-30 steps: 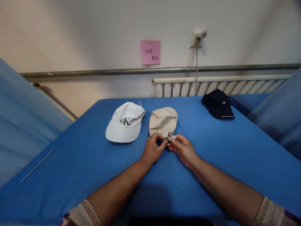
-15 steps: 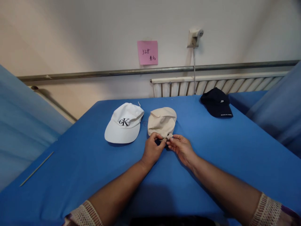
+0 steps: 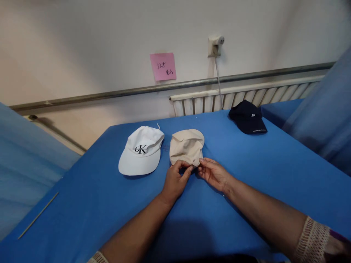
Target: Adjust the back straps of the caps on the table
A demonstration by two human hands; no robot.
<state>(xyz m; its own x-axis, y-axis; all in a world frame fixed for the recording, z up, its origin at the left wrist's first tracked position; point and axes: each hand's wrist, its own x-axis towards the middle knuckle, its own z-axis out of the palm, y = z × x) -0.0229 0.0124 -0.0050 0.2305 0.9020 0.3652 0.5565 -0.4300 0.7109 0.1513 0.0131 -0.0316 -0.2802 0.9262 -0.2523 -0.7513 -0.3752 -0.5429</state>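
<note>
A beige cap [image 3: 187, 145] lies on the blue-covered table, its near edge between my two hands. My left hand [image 3: 177, 179] pinches that edge from the left, thumb and fingers closed on the fabric. From the right, my right hand [image 3: 214, 174] grips the cap's near right corner between thumb and fingertips. A small dark spot shows on the cap by the right fingertips; what it is I cannot make out. To the left sits a white cap [image 3: 142, 149] with black letters on its front, brim toward me. Farther right is a dark navy cap [image 3: 248, 117].
A thin stick [image 3: 38, 215] lies near the left edge of the blue table cover [image 3: 90, 204]. Blue curtains [image 3: 24, 164] hang at both sides. Behind the table are a radiator [image 3: 203, 104], a metal pipe [image 3: 123, 94], a pink note [image 3: 163, 66] and a plugged-in socket [image 3: 215, 46].
The strap end held up between my fingers no longer shows; my hands now press closer on the cap's edge. The view has tilted slightly.
</note>
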